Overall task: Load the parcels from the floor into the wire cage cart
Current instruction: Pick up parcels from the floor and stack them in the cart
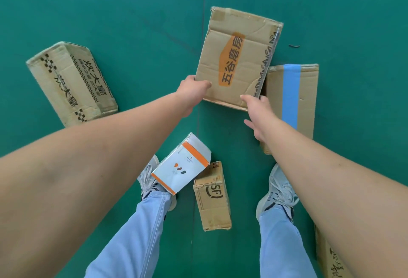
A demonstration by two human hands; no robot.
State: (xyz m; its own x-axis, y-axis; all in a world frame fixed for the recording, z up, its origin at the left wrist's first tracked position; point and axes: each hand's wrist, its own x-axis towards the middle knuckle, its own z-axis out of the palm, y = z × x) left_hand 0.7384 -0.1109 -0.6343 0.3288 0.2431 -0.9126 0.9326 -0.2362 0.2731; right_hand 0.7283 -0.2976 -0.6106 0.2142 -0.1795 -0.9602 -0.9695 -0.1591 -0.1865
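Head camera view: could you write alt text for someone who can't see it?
Both hands, left hand and right hand, grasp the near edge of a cardboard box with an orange label above a green floor scattered with other parcels.

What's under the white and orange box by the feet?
The white and orange box lies over the toe of a grey shoe and leans against the brown SF box. Anything else beneath it is hidden.

Held box — left of taped box, beyond two boxes between the feet.
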